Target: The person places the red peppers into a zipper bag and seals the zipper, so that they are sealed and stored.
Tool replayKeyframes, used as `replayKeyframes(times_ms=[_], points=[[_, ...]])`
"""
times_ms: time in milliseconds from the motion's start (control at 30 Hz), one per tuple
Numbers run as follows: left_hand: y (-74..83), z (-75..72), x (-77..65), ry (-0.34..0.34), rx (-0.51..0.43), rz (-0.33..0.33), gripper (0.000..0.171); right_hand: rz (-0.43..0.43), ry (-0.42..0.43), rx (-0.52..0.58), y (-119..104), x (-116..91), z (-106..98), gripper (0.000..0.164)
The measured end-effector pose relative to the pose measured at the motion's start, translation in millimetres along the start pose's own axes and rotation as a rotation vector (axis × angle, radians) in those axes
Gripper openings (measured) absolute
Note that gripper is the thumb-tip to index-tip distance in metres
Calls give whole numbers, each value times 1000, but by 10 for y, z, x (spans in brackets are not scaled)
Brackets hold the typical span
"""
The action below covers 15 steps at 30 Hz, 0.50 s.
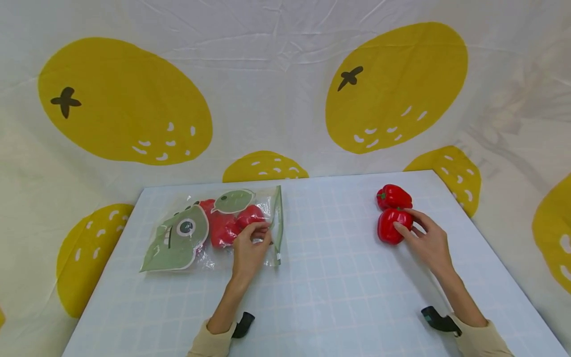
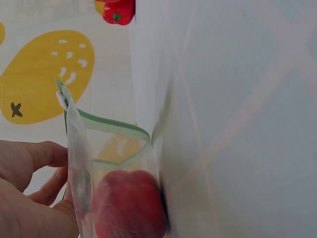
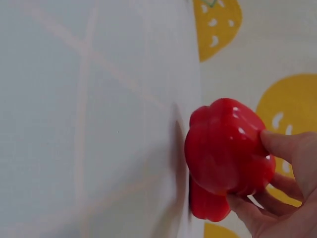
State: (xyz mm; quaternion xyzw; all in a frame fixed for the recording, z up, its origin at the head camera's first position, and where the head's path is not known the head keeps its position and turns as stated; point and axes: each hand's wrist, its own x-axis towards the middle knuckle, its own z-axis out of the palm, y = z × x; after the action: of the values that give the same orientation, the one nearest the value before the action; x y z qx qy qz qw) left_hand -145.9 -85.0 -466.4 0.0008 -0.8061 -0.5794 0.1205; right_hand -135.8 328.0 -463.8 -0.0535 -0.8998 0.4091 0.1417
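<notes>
A transparent zip bag (image 1: 263, 255) with a green monster print lies on the left of the table, several red bell peppers (image 1: 223, 230) inside it. My left hand (image 1: 251, 250) pinches the bag's upper film near the green zip edge (image 1: 279, 213). In the left wrist view that film stands raised, and a red pepper (image 2: 130, 206) shows within the bag. On the right, my right hand (image 1: 429, 243) grips a red bell pepper (image 1: 390, 227) between thumb and fingers. Right behind it lies another red bell pepper (image 1: 396, 196), partly covered by the held one in the right wrist view.
The table (image 1: 330, 277) has a pale blue checked cover. A white cloth with yellow fruit prints (image 1: 397, 89) hangs behind and at the sides. Bare tabletop lies between the bag and the two peppers.
</notes>
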Motion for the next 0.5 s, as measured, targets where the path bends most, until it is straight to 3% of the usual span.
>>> replayKeyframes(times_ms=[500], points=[[-11, -4, 10, 4, -8, -2, 25, -7, -26, 139, -182, 111, 230, 62]])
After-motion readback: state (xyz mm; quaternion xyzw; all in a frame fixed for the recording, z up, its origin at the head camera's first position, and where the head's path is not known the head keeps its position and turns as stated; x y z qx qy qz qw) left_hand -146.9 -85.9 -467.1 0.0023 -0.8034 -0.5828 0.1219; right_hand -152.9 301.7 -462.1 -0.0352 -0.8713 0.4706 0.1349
